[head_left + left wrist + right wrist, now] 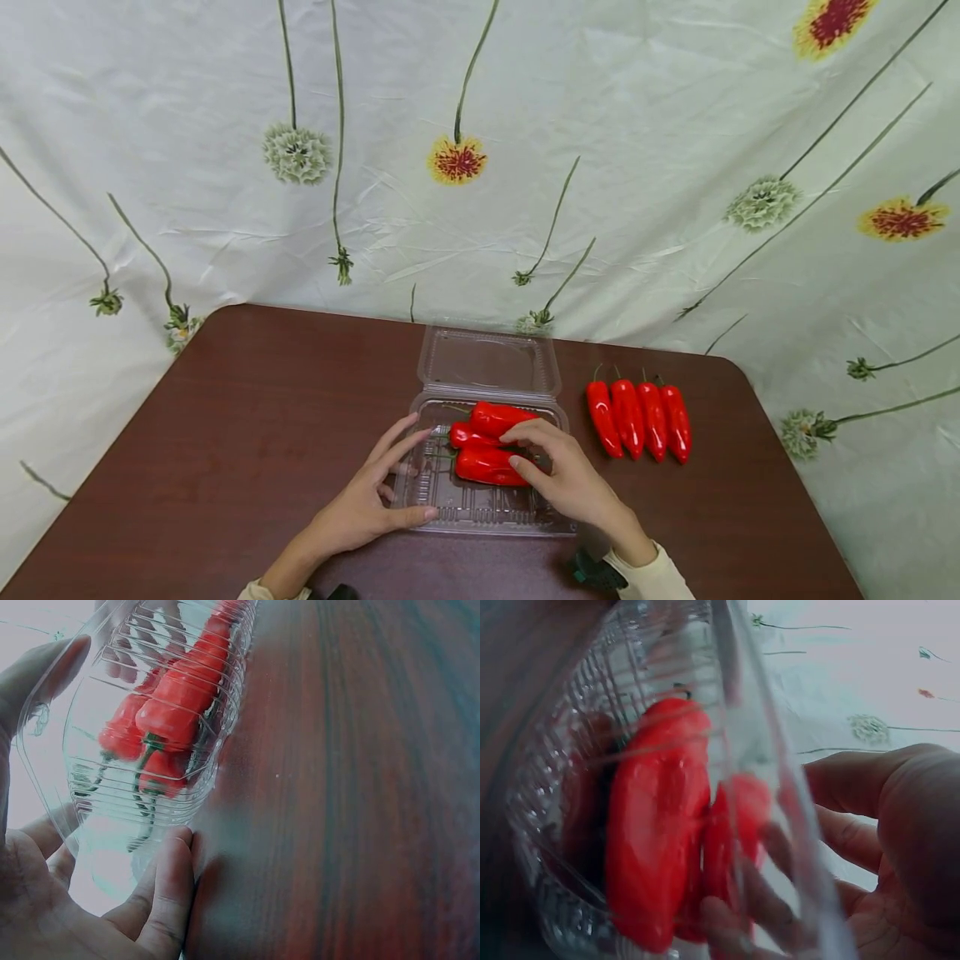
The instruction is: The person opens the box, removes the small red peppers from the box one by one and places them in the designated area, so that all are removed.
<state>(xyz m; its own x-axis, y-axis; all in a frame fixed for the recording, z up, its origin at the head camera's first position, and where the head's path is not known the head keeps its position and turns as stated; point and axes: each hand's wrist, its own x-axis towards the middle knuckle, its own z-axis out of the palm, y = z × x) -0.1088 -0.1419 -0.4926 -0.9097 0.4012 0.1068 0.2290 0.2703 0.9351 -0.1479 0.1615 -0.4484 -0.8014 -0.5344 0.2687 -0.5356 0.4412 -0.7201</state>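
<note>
A clear plastic clamshell container [487, 517] stands on the table with its lid [487, 360] folded back. Three glossy red peppers [491, 467] with green stems lie in its base, stems toward the left. My left hand [367, 504] spreads around the container's left end, thumb over the front rim and fingers along the left side. Over the right ends of the peppers is my right hand [566, 475], thumb and fingers apart and fingertips right at the peppers. Through the clear wall, the right wrist view shows those fingers beside a red pepper [660, 817].
Several more red peppers [628, 417] lie side by side right of the container, stems toward the back. The dark wooden table [247, 433] meets a pale flower-printed cloth [637, 208] at its back and sides.
</note>
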